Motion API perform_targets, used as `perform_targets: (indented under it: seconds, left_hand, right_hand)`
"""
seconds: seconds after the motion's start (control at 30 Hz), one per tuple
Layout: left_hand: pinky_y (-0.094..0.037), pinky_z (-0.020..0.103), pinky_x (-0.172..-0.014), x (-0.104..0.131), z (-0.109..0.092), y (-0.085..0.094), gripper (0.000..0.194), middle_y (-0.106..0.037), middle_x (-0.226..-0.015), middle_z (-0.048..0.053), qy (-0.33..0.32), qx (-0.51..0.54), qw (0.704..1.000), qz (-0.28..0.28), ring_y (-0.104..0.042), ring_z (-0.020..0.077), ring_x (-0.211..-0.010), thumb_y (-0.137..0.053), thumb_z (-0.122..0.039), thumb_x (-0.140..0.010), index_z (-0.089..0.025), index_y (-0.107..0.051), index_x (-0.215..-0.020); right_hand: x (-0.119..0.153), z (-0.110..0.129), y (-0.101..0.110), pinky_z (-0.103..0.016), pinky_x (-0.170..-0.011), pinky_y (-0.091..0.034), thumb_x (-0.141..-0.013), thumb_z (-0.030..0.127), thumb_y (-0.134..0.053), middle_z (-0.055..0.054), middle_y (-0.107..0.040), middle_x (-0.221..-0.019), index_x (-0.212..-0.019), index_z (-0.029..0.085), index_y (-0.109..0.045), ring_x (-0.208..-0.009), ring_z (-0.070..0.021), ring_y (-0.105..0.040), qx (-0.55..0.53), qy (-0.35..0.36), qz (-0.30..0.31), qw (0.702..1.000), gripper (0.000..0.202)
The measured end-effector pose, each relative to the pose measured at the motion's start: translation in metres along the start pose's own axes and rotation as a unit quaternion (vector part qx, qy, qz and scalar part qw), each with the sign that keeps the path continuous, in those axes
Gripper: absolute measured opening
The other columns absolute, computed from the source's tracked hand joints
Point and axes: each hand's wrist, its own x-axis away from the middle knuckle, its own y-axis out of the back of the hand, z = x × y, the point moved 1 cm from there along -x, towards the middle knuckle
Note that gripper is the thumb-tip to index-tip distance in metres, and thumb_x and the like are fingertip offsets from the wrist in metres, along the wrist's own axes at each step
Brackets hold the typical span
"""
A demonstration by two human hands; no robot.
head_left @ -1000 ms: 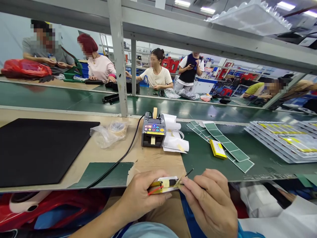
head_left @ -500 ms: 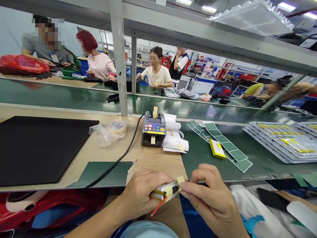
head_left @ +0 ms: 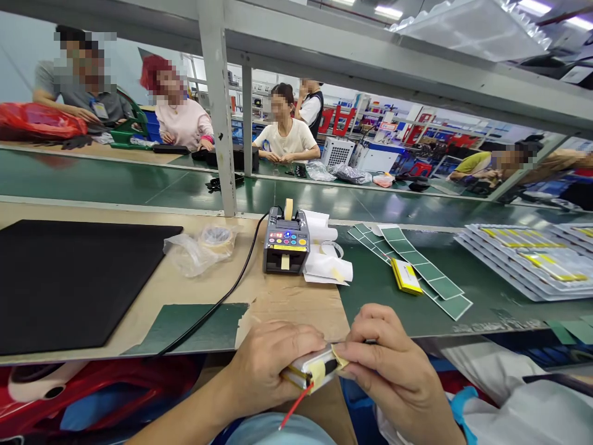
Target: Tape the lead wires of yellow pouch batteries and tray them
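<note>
My left hand [head_left: 275,355] is closed round a silver and yellow battery pack [head_left: 303,366], held just in front of the bench edge. From the pack's near end a red wire [head_left: 295,406] hangs down, and a piece of yellowish tape [head_left: 317,374] lies beside a black part there. My right hand [head_left: 389,364] pinches a second strip of tape [head_left: 340,355] between thumb and fingers, against the pack's right end. The fingertips partly hide that strip. Ahead of both hands stands a tape dispenser [head_left: 286,242] with a short tape end sticking out in front.
A yellow battery pack [head_left: 406,276] rests on green label strips [head_left: 421,262]. Stacked white trays [head_left: 504,272] stand at right, a black mat [head_left: 83,278] at left. A black cable [head_left: 222,303] crosses the bench. Co-workers sit beyond the grey frame post [head_left: 215,111]; another's white sleeve [head_left: 532,395] is close at right.
The tape strip in my right hand, which stood up at the pack's end, is now folded down against it. At right, the neighbour's arm and dark flat object have shifted.
</note>
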Motion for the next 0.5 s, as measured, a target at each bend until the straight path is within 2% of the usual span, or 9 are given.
perform_targets:
  seconds: [0.17, 0.27, 0.4, 0.5]
  left_hand:
    - [-0.050, 0.024, -0.077, -0.0030, 0.0013, -0.0015, 0.033, -0.071, -0.097, 0.009, -0.038, 0.016, 0.999, -0.016, -0.068, 0.0181, -0.086, -0.064, -0.024, -0.082, -0.021, -0.052, -0.113]
    - [-0.051, 0.023, -0.076, -0.0044, 0.0021, -0.0031, 0.031, -0.071, -0.095, 0.009, -0.052, 0.024, 0.998, -0.020, -0.069, 0.0175, -0.085, -0.064, -0.026, -0.082, -0.019, -0.053, -0.111]
    - [-0.051, 0.023, -0.078, -0.0038, 0.0024, -0.0049, 0.032, -0.071, -0.097, 0.009, -0.046, 0.031, 0.998, -0.007, -0.069, 0.0179, -0.088, -0.064, -0.024, -0.081, -0.020, -0.052, -0.111]
    - [-0.050, 0.024, -0.078, -0.0025, 0.0037, -0.0053, 0.035, -0.071, -0.098, 0.008, -0.043, 0.023, 0.999, -0.002, -0.068, 0.0182, -0.088, -0.065, -0.022, -0.080, -0.021, -0.052, -0.112]
  right_hand:
    - [0.0004, -0.0013, -0.0005, -0.037, -0.078, -0.045, -0.083, 0.007, -0.057, -0.002, -0.061, -0.079, -0.110, 0.026, -0.062, -0.078, -0.0171, -0.050, -0.056, 0.022, 0.012, 0.998, 0.033]
    - [-0.0003, -0.0014, -0.0004, -0.037, -0.078, -0.044, -0.084, 0.007, -0.055, -0.004, -0.061, -0.080, -0.104, 0.021, -0.063, -0.080, -0.0175, -0.048, -0.069, 0.041, 0.011, 0.997, 0.026]
    - [-0.0012, -0.0012, -0.0019, -0.040, -0.088, -0.040, -0.087, 0.010, -0.053, -0.003, -0.061, -0.079, -0.096, 0.018, -0.063, -0.081, -0.0172, -0.049, -0.057, 0.056, 0.003, 0.997, 0.016]
    - [-0.0007, -0.0007, -0.0044, -0.038, -0.083, -0.042, -0.089, 0.012, -0.050, -0.004, -0.059, -0.079, -0.094, 0.018, -0.062, -0.080, -0.0169, -0.050, -0.053, 0.028, 0.014, 0.998, 0.014]
